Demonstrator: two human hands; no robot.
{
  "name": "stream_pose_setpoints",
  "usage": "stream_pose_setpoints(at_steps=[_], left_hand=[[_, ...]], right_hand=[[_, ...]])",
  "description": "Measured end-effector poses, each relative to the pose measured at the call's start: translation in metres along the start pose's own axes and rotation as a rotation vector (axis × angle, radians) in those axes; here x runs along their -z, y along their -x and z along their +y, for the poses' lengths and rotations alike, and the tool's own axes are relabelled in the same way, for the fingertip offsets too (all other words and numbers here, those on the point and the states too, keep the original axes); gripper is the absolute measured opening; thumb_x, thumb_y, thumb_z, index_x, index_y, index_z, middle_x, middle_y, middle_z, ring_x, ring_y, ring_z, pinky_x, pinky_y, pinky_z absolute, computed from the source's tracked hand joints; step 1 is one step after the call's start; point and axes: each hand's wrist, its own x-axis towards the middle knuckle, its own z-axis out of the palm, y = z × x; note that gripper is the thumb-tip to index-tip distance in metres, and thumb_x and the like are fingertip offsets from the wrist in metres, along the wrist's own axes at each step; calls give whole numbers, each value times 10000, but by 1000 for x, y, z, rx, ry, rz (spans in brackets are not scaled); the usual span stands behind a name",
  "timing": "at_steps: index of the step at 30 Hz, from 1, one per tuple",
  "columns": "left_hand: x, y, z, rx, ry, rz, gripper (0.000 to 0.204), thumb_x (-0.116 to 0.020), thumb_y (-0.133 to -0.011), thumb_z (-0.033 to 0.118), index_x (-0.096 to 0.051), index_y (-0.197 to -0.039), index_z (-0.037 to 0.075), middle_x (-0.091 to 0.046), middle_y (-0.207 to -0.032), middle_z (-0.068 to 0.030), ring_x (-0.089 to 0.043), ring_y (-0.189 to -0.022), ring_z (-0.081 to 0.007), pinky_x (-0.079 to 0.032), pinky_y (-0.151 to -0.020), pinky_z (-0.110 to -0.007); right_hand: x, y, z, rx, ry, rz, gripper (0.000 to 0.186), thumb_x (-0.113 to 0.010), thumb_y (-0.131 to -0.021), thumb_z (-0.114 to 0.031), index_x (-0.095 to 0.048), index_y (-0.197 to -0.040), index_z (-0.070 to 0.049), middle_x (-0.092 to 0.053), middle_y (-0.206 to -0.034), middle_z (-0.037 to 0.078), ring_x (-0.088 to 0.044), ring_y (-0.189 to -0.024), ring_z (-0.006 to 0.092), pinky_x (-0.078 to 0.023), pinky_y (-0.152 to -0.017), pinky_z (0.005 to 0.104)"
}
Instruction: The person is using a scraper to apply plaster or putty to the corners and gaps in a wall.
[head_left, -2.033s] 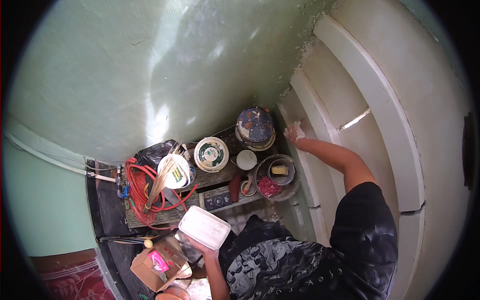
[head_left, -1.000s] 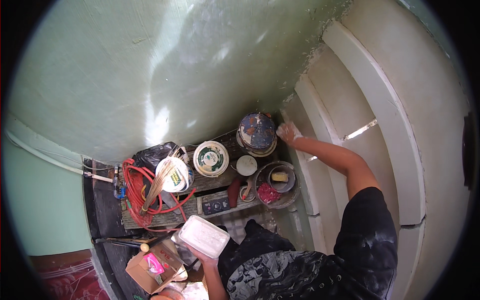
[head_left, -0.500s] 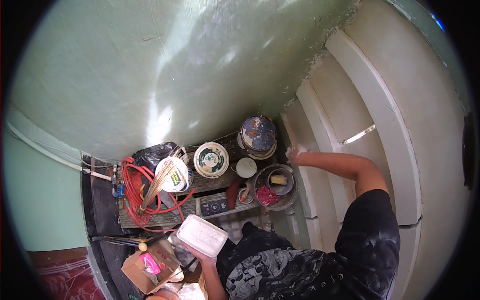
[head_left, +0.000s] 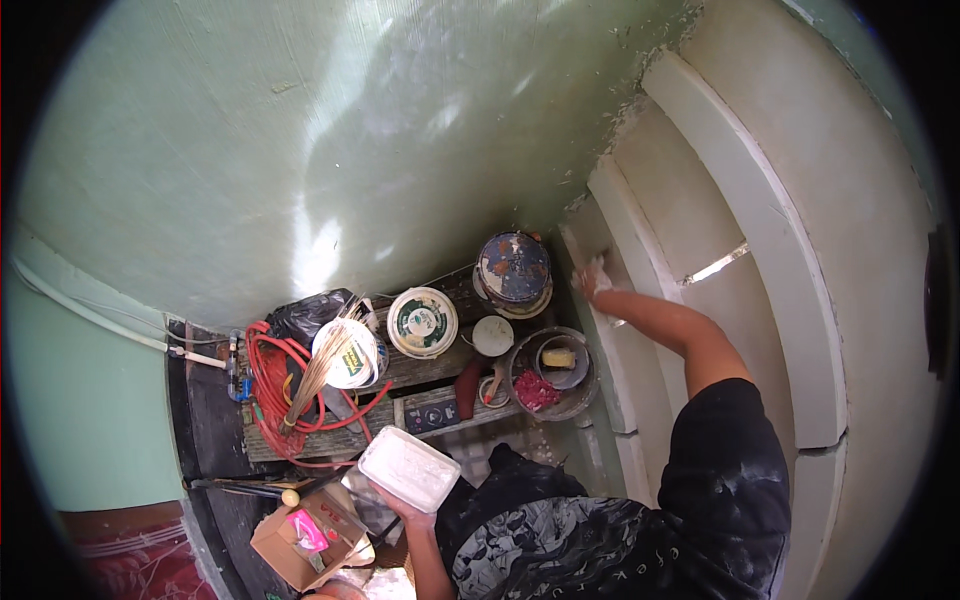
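My left hand (head_left: 398, 503) grips a white rectangular tray or container (head_left: 410, 466), coated inside with pale material, held low in front of my body. At the arm's full stretch, my right hand (head_left: 592, 282) is at the curved off-white panelled surface (head_left: 630, 260) beside the green wall's corner; white material covers its fingers, and whether they hold anything is unclear. Just left of that hand stands a paint-spattered blue lidded bucket (head_left: 512, 265). Below it, a grey bucket (head_left: 585, 398) contains a smaller container with a yellow sponge (head_left: 559, 358) and pink-red material (head_left: 535, 390).
Green plastered wall (head_left: 200, 150) rises behind a weathered plank bench (head_left: 380, 440) bearing tubs (head_left: 420, 325), a coiled red hose (head_left: 262, 370), a bundle of thin sticks (head_left: 310, 390) and a black bag. A cardboard box (head_left: 280, 550) lies lower left. A pipe (head_left: 130, 330) follows the left wall.
My right hand has shifted about along the panelled surface and has moved slightly higher since half a second ago. The tray stays in my left hand; the view has shifted slightly.
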Motion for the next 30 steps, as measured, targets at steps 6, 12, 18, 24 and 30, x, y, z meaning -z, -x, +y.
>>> stream_pose_setpoints(at_steps=[6,12,18,24,30], left_hand=[[14,-9,4,-8,-8,-13,720,-268,-937,662,-353,-1450,164,-428,-1449,-43,-451,-1298,-281,-376,-1078,-437],[37,-31,7,104,30,-68,781,-276,-904,716,-352,-1454,167,-428,-1452,-41,-455,-1291,-301,-378,-1071,-456],[40,-34,20,152,-45,-79,783,-256,-912,709,-360,-1451,151,-441,-1441,-58,-470,-1275,-308,-383,-1065,-452],[38,-42,45,180,-113,-101,795,-239,-903,724,-370,-1447,158,-473,-1414,-49,-488,-1256,-305,-403,-1044,-462],[13,-73,58,286,-26,-220,794,-264,-915,699,-373,-1441,113,-450,-1433,-85,-469,-1276,-315,-376,-1071,-475]], right_hand=[[43,82,-34,168,-181,-195,413,-558,-902,-290,-553,-1290,-150,-537,-1342,83,-520,-1214,345,-470,-869,614],[41,7,8,10,-146,232,390,-523,-914,-285,-542,-1284,-165,-509,-1357,43,-485,-1254,278,-429,-964,544],[7,-62,23,-74,32,161,373,-519,-927,-250,-542,-1295,-192,-528,-1337,-16,-500,-1253,215,-395,-1004,485],[35,31,-36,-102,-24,-50,427,-555,-913,-274,-543,-1316,-135,-531,-1364,24,-502,-1257,240,-363,-1018,565],[91,155,-65,-179,-335,-19,338,-564,-864,-183,-596,-1194,-117,-622,-1171,74,-596,-1082,274,-432,-897,534]])
